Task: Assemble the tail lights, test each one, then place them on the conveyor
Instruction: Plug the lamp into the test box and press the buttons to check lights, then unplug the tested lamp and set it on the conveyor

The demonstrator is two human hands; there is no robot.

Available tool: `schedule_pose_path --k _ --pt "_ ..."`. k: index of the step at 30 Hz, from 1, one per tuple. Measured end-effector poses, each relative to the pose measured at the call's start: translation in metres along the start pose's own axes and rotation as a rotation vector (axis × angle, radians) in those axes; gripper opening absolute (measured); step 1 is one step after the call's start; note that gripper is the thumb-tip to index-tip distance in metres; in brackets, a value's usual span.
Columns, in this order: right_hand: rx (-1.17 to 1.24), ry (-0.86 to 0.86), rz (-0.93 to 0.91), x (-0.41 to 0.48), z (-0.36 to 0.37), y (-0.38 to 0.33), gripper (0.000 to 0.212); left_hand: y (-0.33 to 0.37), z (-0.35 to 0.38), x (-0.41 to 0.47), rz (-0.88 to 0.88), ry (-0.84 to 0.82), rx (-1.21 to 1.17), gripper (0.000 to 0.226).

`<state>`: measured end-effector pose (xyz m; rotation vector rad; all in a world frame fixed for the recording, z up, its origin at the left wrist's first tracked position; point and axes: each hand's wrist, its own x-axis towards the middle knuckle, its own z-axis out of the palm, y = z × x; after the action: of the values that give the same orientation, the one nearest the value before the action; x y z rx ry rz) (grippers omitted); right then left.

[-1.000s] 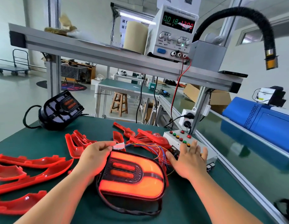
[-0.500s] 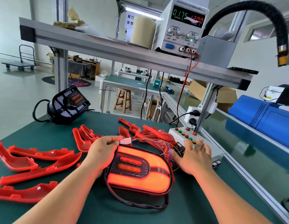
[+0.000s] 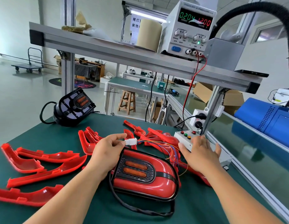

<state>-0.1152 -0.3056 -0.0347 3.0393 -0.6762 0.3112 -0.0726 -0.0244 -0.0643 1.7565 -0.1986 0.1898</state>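
A red tail light (image 3: 145, 175) lies face up on the green mat in front of me, its outer lens dark and its two inner bars faintly orange. My left hand (image 3: 108, 149) pinches the white connector (image 3: 131, 141) just behind the light; thin coloured wires (image 3: 166, 146) run from it toward the white test box (image 3: 185, 138) with coloured buttons. My right hand (image 3: 199, 152) lies on that box with fingers spread flat, covering its near part. The conveyor (image 3: 247, 152) runs along the right side.
Several loose red lens pieces (image 3: 43, 165) lie at left and behind the light. A black tail light housing (image 3: 74, 107) stands at the back left. The power supply (image 3: 190, 28) on the overhead shelf reads 0.204 and 12.00. A blue machine (image 3: 268, 120) sits beyond the conveyor.
The tail light's bright red glow has gone out; only the inner bars show faint orange. The current reading rose from 0.18 to 0.204. Both hands stay in place.
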Motion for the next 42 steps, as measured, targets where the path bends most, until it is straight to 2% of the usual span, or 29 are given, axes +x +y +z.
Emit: schedule_pose_path --k 3,6,10,13,21,25,29,31,33,35,37,38,40,42 --pt "0.173 0.120 -0.248 0.000 -0.013 -0.032 0.060 0.007 -0.002 0.000 0.073 0.022 0.069 0.020" --pt "0.287 0.079 -0.577 -0.009 -0.024 -0.077 0.051 0.013 -0.003 -0.002 0.137 0.007 0.119 0.020" --pt "0.282 -0.056 -0.736 -0.012 -0.023 -0.108 0.033 0.013 -0.003 -0.003 0.137 -0.017 0.110 0.021" --pt "0.362 -0.052 -0.797 -0.013 -0.020 -0.110 0.027 0.011 -0.002 -0.002 0.107 -0.020 0.069 0.021" --pt "0.447 -0.026 -0.867 -0.008 -0.011 -0.098 0.028 0.007 -0.001 -0.001 0.075 -0.066 0.042 0.026" --pt "0.450 -0.018 -0.824 -0.002 -0.011 -0.091 0.053 0.005 -0.001 0.000 0.060 -0.076 0.002 0.025" --pt "0.389 -0.013 -0.618 0.020 -0.007 -0.081 0.073 0.002 -0.003 0.005 -0.034 0.019 -0.131 0.025" --pt "0.338 -0.099 -0.482 0.029 -0.004 -0.076 0.070 0.000 -0.005 0.008 -0.090 0.067 -0.173 0.026" --pt "0.256 -0.110 -0.425 0.031 0.000 -0.072 0.063 -0.002 -0.008 0.009 -0.081 0.091 -0.111 0.024" --pt "0.255 0.007 -0.472 0.025 0.001 -0.069 0.056 -0.004 -0.012 0.009 -0.040 0.104 0.015 0.020" --pt "0.392 0.116 -0.554 0.014 -0.006 -0.068 0.043 -0.003 -0.015 0.009 0.010 0.091 0.184 0.018" --pt "0.463 0.110 -0.586 0.006 -0.010 -0.068 0.034 -0.002 -0.016 0.008 0.031 0.075 0.260 0.018" --pt "0.502 -0.032 -0.631 -0.012 -0.015 -0.070 0.021 0.000 -0.016 0.007 0.050 0.044 0.330 0.019" --pt "0.473 -0.203 -0.632 -0.026 -0.012 -0.071 0.030 0.000 -0.014 0.006 0.031 0.002 0.328 0.020"
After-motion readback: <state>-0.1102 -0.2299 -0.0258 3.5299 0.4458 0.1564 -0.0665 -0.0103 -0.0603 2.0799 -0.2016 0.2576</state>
